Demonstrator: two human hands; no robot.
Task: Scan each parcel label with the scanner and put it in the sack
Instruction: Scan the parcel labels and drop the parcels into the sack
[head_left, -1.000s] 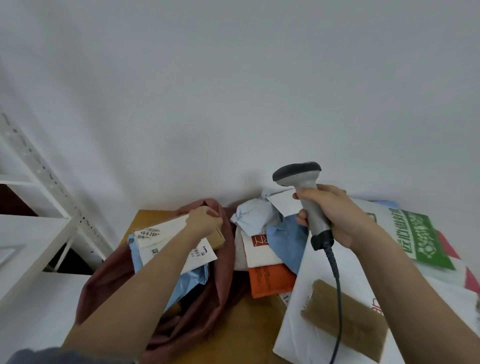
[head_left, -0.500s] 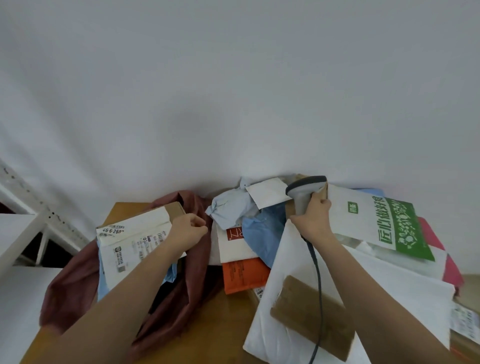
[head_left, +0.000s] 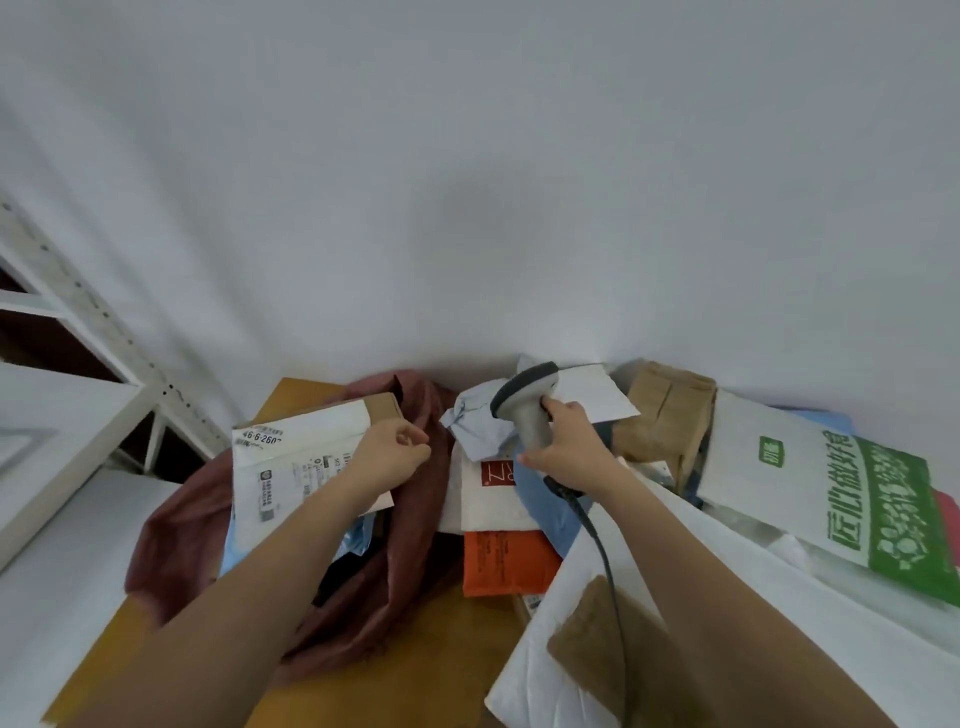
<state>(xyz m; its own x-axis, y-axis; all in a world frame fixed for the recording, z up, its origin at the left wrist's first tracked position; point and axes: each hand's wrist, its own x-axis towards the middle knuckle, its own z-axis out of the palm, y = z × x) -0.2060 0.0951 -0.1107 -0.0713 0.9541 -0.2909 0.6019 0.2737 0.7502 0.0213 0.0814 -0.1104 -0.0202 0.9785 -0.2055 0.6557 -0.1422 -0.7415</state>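
A dusty-red cloth sack (head_left: 187, 525) lies open on the left of the wooden table (head_left: 441, 649). Over its mouth lies a flat brown parcel (head_left: 291, 457) with a white printed label, and blue bags show beneath it. My left hand (head_left: 387, 457) hangs above that parcel's right edge with fingers loosely curled, and whether it touches the parcel cannot be told. My right hand (head_left: 566, 441) grips the handle of a grey scanner (head_left: 524, 400), whose black cable runs down toward me. The scanner stands over a heap of parcels (head_left: 498, 499) right of the sack.
The heap holds a white-and-red mailer, an orange mailer (head_left: 506, 564), a blue bag, a brown paper parcel (head_left: 665, 415), a green-and-white bag (head_left: 852, 493) and a big white padded mailer (head_left: 587, 644) at the front. White shelving (head_left: 78, 374) stands at the left, a white wall behind.
The labelled parcel has settled onto the sack's mouth. My right hand has swung the scanner leftward, from the green-and-white bag's edge to above the crumpled grey-blue bag.
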